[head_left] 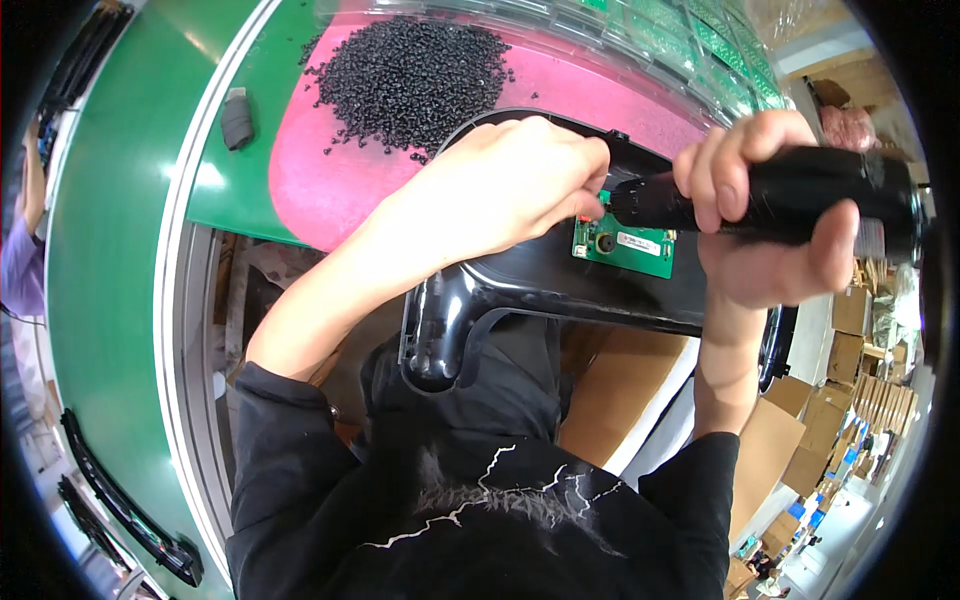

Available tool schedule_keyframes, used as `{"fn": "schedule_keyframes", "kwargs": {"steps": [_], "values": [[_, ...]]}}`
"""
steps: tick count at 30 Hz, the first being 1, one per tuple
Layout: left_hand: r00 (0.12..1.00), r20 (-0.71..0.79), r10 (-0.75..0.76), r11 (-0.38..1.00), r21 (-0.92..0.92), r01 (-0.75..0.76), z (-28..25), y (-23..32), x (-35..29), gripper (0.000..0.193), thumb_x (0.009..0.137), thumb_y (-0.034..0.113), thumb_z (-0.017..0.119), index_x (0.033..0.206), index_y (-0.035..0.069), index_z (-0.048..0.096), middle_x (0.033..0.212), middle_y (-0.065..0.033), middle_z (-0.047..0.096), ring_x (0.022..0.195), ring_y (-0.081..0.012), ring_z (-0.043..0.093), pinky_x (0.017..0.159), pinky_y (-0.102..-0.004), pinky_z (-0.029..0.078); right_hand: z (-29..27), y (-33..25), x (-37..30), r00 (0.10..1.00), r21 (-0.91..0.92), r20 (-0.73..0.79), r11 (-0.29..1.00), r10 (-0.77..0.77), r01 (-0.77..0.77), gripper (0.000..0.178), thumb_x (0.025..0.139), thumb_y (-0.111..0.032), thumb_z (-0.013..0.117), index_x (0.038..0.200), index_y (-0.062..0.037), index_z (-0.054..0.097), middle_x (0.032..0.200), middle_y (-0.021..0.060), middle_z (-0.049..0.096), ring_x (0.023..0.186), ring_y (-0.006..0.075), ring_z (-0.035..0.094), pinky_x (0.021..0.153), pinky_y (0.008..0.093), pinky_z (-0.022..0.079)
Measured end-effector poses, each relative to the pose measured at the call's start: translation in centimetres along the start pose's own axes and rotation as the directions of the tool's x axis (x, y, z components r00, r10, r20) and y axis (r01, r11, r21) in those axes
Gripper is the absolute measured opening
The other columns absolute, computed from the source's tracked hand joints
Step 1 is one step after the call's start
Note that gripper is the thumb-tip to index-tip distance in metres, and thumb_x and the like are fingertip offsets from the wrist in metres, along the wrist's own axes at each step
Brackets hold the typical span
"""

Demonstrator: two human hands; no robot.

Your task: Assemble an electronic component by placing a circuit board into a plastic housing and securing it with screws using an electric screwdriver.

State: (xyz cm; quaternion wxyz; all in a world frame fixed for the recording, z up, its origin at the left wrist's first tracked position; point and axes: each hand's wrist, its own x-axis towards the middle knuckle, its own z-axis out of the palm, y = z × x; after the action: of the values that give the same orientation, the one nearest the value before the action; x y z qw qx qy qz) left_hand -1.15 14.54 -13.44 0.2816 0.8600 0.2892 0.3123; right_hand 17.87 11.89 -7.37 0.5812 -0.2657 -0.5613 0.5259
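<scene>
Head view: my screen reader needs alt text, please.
The right hand holds a black power screwdriver against a green circuit board in a glossy black housing. The left hand steadies the board; black pellets lie on a pink mat.

the left hand [500,185] reaches in from the lower left, bare forearm stretched, black sleeve pushed past the elbow, fingers curled and pinched together at the left edge of the small green rectangular circuit board [625,245]. the right hand [765,215] stands just right of that board, forearm upright, fingers wrapped in a closed fist around the black cylindrical power screwdriver [790,190].
</scene>
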Motion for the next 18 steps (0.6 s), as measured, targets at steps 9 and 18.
{"fn": "schedule_keyframes", "kwargs": {"steps": [9, 18], "values": [[0.99, 0.083, 0.114, 0.99, -0.093, -0.106, -0.3, -0.8, 0.1, 0.019, 0.082, 0.017, 0.066, 0.089, 0.0, 0.061, 0.078, -0.0137, 0.065, 0.075, -0.0323, 0.065, 0.067, -0.038, 0.05, 0.0, -2.2, -1.6, 0.971, 0.284, -0.129, 0.931, -0.2, 0.23, 0.058, 0.07, -0.06, 0.066, 0.091, -0.0082, 0.05, 0.065, -0.0046, 0.047, 0.051, 0.0062, 0.043, 0.059, 0.0233, 0.032], [0.988, 0.005, 0.157, 0.963, -0.222, -0.152, -0.8, -1.5, 0.0, 0.011, 0.079, 0.006, 0.068, 0.088, -0.001, 0.066, 0.077, -0.011, 0.068, 0.071, -0.0238, 0.069, 0.065, -0.0304, 0.053, -0.1, -2.0, -1.7, 0.987, 0.331, -0.111, 0.933, -0.112, 0.143, 0.055, 0.07, -0.055, 0.066, 0.092, -0.0077, 0.049, 0.065, -0.0042, 0.049, 0.051, 0.0064, 0.045, 0.061, 0.0226, 0.035]]}}
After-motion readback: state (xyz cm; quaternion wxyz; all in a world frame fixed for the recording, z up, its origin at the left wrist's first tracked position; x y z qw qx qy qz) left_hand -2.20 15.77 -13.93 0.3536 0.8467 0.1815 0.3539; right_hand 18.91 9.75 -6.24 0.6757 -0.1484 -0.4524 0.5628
